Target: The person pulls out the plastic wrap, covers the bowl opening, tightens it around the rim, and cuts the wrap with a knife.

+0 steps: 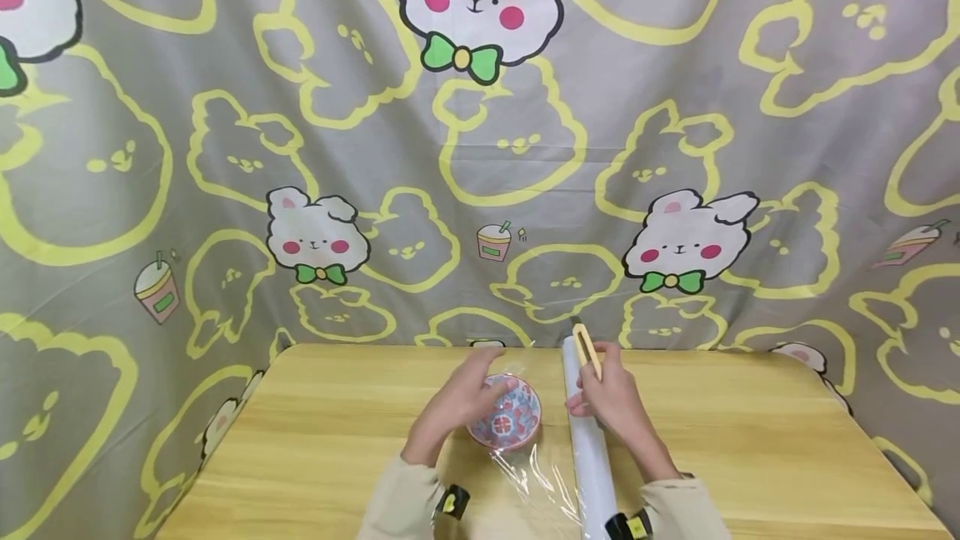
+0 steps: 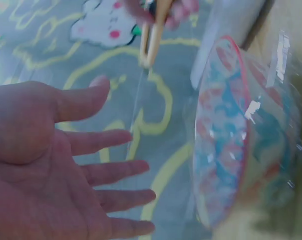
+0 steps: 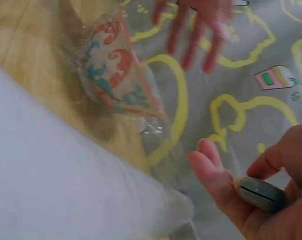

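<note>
The bowl (image 1: pixel 517 422) sits by the spread-fingered left hand (image 1: pixel 465 395), left of the cling-film roll (image 1: pixel 591 465) running near to far beside the right hand (image 1: pixel 613 392), clamped on a utility knife (image 1: pixel 589 350).

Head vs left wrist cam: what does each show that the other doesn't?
Head only: both beige sleeves and the black wrist straps.

Left wrist only: the palm of the left hand, fingers straight.

Both: the patterned bowl with clear film over it, the white roll, the right hand holding a yellow cutter, the wooden table and the printed cloth behind.
</note>
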Motion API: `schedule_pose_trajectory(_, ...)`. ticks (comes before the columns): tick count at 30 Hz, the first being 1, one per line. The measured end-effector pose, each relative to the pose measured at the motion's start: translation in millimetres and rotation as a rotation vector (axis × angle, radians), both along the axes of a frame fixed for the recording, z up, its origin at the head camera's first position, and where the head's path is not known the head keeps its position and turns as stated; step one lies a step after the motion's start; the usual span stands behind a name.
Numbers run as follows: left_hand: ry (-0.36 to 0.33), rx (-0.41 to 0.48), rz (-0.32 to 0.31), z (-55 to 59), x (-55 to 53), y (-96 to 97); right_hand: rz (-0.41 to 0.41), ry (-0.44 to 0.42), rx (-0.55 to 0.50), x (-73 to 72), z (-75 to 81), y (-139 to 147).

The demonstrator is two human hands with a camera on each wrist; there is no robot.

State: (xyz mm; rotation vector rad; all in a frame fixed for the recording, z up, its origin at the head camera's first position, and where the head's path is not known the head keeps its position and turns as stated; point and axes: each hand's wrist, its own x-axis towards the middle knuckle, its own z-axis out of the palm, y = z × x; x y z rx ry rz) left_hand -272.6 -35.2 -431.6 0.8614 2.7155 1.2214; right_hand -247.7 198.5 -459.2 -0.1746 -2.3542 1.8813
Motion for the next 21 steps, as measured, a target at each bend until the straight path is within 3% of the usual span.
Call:
schedule_pose_trajectory(4,-0.042,-0.125,-0.033,15.2,-14.1,25.6,0.002,0.004,0.035,-14.3,-2.0,-8)
schedule_pose_trajectory(8,-0.033,-0.233,-0.048,20.3,-32.4,57.6,0.01,-0.004,0.101,-21.3,-5.2,-5)
schedule_pose_trajectory(15,0.017,-0.338,-0.045,11.5,-62.5,94.9,0.04,-0.002,0.163,-28.0,-12.5,-2)
schedule_pose_trajectory(18,0.017,-0.375,-0.056,7.8,-71.6,101.5,0.04,-0.008,0.179,-28.0,-13.3,-3)
schedule_pose_trajectory(21,-0.025,-0.398,-0.061,4.4,-77.7,104.4,0.051,-0.013,0.199,-26.6,-11.4,-3)
